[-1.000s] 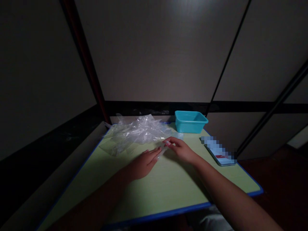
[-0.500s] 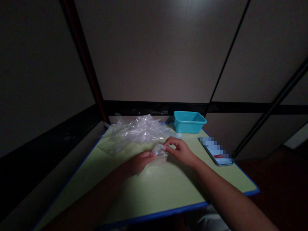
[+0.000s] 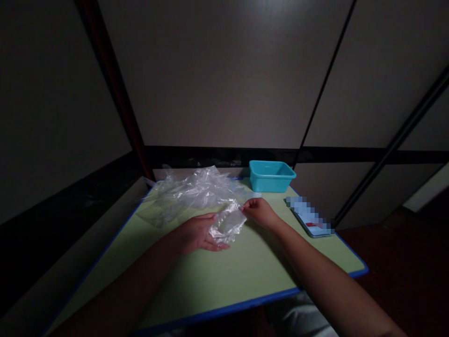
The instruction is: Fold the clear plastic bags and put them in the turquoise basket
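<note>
A crinkled clear plastic bag is spread between my two hands above the table. My left hand grips its left side, the thumb at the upper edge and the other fingers stretched out below it. At the bag's upper right corner, my right hand is closed in a pinch on the plastic. Just behind my hands lies a loose pile of clear plastic bags, shiny and rumpled.
The pale green table has a blue edge. A turquoise plastic basket stands at its back right. Along the right edge lies a phone, partly blurred out. Wall panels rise directly behind the table.
The bag is opened out wider and its film looks more spread. My left hand's fingers have moved apart, and the right still pinches the plastic. The view has shifted slightly.
</note>
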The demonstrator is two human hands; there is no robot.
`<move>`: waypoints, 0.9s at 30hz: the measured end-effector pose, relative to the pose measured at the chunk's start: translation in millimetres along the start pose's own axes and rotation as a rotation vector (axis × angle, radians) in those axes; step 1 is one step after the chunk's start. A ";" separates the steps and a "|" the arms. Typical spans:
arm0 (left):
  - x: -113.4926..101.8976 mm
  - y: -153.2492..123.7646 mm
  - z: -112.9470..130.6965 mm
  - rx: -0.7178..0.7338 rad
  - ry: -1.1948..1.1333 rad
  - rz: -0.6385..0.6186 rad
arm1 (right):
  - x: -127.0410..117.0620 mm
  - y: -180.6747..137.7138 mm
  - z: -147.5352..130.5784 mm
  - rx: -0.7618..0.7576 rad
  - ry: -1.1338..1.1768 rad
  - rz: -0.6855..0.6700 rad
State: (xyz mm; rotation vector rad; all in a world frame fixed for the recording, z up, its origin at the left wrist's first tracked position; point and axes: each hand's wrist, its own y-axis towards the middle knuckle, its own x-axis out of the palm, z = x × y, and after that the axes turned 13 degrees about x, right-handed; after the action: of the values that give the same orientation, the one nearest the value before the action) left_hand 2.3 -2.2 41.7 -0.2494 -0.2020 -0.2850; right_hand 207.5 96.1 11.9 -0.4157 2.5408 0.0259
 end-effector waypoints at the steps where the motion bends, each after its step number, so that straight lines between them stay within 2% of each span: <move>1: -0.5 -0.2 0.4 -0.016 0.051 0.012 | 0.4 1.0 1.6 0.010 -0.030 0.004; 6: -7.8 1.0 -0.1 -0.067 0.295 0.032 | 0.0 -0.6 2.7 0.030 -0.244 0.076; 8: -12.6 3.6 -1.9 -0.024 0.421 0.062 | -0.1 -3.2 0.9 0.040 -0.329 0.110; 10: -16.5 6.9 -4.3 0.123 0.613 0.157 | 0.4 -5.8 -1.1 0.053 -0.403 0.133; 13: -17.3 10.6 -8.6 0.521 0.979 0.246 | 2.0 -9.2 -4.3 0.073 -0.498 0.158; 15: -14.1 11.4 -12.4 0.752 1.180 0.151 | 3.1 -11.4 -6.9 0.083 -0.546 0.173; 16: -12.0 11.5 -14.7 0.816 1.254 0.076 | 3.7 -12.6 -8.3 0.085 -0.582 0.178; 18: -8.6 12.2 -20.3 0.840 1.354 -0.074 | 4.9 -15.6 -11.3 0.083 -0.682 0.185; 20: -7.5 13.7 -26.2 0.788 1.398 -0.161 | 6.5 -18.9 -14.1 0.063 -0.796 0.180; 27: -10.9 17.9 -31.2 0.698 1.407 -0.263 | 15.1 -28.2 -19.2 -0.043 -0.940 0.184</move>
State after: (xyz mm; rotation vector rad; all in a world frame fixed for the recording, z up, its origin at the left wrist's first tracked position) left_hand 2.4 8.8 5.7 0.6953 1.0587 -0.5665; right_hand 193.8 62.9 22.0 -0.1237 1.6388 0.2768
